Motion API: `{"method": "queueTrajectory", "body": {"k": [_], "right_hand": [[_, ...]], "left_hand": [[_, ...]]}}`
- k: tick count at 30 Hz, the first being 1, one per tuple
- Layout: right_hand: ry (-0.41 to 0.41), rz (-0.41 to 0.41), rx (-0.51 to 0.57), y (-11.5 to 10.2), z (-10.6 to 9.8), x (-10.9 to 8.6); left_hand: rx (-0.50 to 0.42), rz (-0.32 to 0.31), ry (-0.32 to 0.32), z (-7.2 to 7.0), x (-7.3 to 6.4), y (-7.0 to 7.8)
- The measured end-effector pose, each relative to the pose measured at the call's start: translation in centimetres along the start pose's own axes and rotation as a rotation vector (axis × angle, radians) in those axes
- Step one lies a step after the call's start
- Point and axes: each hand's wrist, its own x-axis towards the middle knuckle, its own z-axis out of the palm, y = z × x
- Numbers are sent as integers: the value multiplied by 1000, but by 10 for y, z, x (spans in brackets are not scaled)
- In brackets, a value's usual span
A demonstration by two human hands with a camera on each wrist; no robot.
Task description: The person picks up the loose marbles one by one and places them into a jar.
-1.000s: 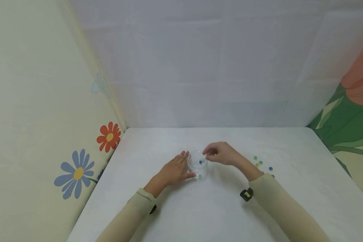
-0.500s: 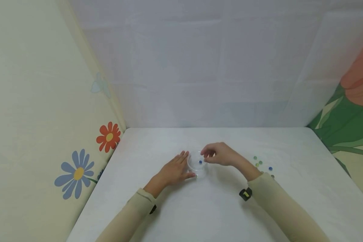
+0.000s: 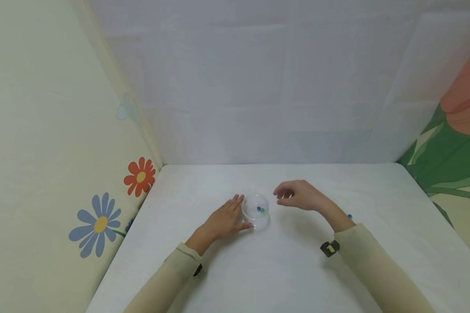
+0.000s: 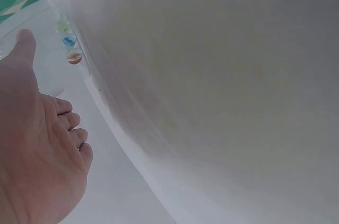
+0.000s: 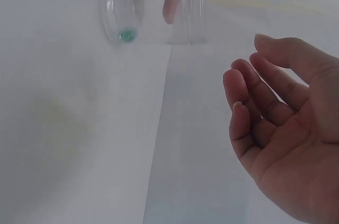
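Note:
A clear plastic jar [image 3: 256,219] stands upright on the white table, with a blue marble [image 3: 259,208] and a green marble [image 3: 263,210] visible inside. My left hand [image 3: 226,221] rests beside it on the left, fingers straight and thumb along its near side. To the right of the jar, my right hand [image 3: 299,194] hovers with loosely curled fingers and nothing between them. In the right wrist view its palm [image 5: 296,134] shows bare, and a green marble [image 5: 127,35] lies at the jar's base. The left wrist view shows a red-and-white marble [image 4: 74,56] past my left hand [image 4: 42,144].
One loose blue marble [image 3: 350,216] shows beyond my right forearm, which covers the area around it. A white cloth wall [image 3: 266,108] rises behind the table [image 3: 258,278]. Flower-patterned cloths [image 3: 43,152] hang at both sides.
My right hand released a green marble into the jar, then drew back to the right. My forearm now hides the loose green marbles. My left hand has stayed in place.

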Motion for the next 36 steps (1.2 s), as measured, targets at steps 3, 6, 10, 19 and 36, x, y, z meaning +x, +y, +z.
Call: {"method": "queueTrajectory", "body": {"k": [3, 6, 10, 19, 36], "right_hand": [[20, 44, 16, 6, -6, -7], [51, 113, 31, 13, -13, -14], [93, 176, 42, 21, -22, -27], [135, 231, 53, 43, -38, -54], [183, 316, 56, 83, -46, -99]], "left_hand": [[2, 0, -3, 1, 0, -1], [3, 6, -3, 0, -1, -1], [0, 8, -8, -2, -1, 0], [6, 1, -19, -3, 0, 1], [-3, -6, -19, -2, -1, 1]]}}
